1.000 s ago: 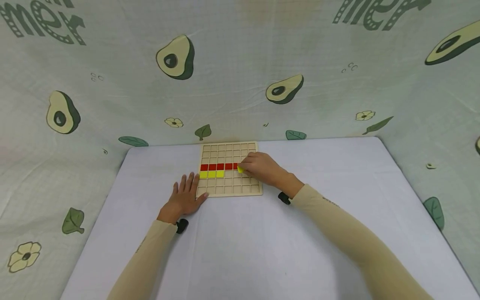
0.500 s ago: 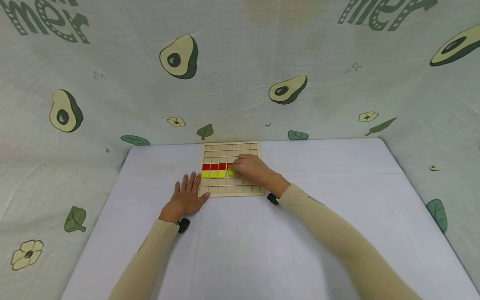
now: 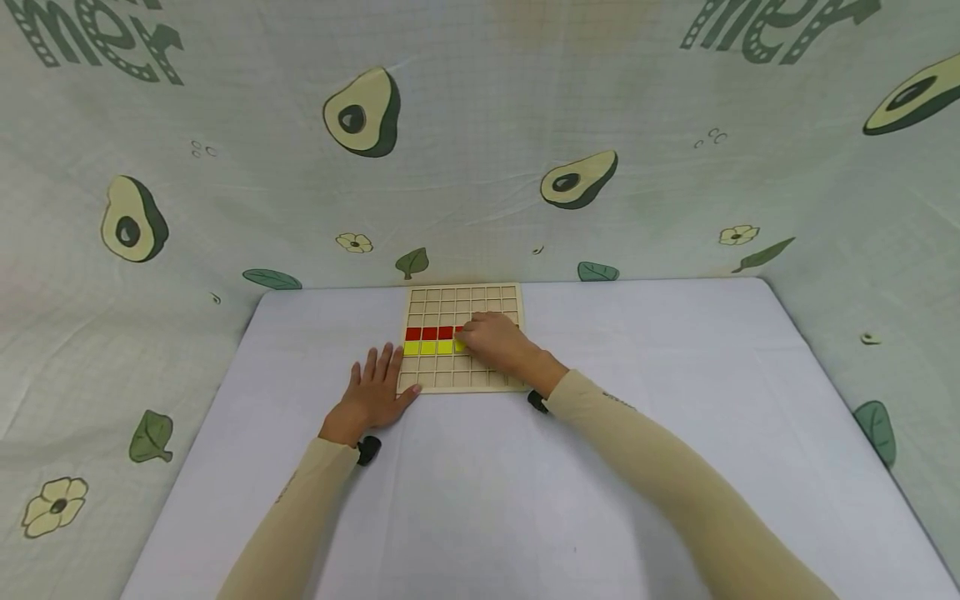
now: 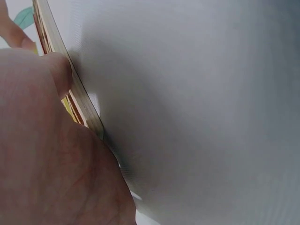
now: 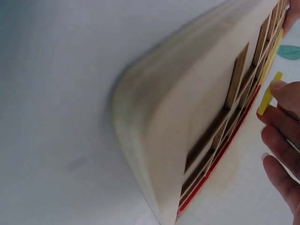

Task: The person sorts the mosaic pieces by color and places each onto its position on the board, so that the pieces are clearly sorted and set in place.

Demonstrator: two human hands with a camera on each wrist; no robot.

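A square wooden grid board [image 3: 461, 389] lies near the far edge of the table. Red tiles [image 3: 430, 333] fill a middle row, partly hidden behind my right hand [image 3: 498, 342]. Just below them, yellow tiles [image 3: 429, 347] sit side by side from the left. Between thumb and fingers my right hand pinches another yellow tile [image 5: 268, 96], tilted and close over the board, at the right end of the yellow ones. My left hand [image 3: 370, 402] rests flat with spread fingers at the board's left edge, its thumb [image 4: 60, 75] on the near left corner.
A white cloth [image 3: 465, 500] covers the table. Behind and at both sides hangs a fabric backdrop [image 3: 465, 167] printed with avocados and leaves. Small black devices are worn on both wrists, the left one [image 3: 368, 450] close over the cloth.
My right hand has moved left across the board with the yellow tile and come down toward the spot beside the yellow ones. The left hand keeps its place; the head view shifted slightly.
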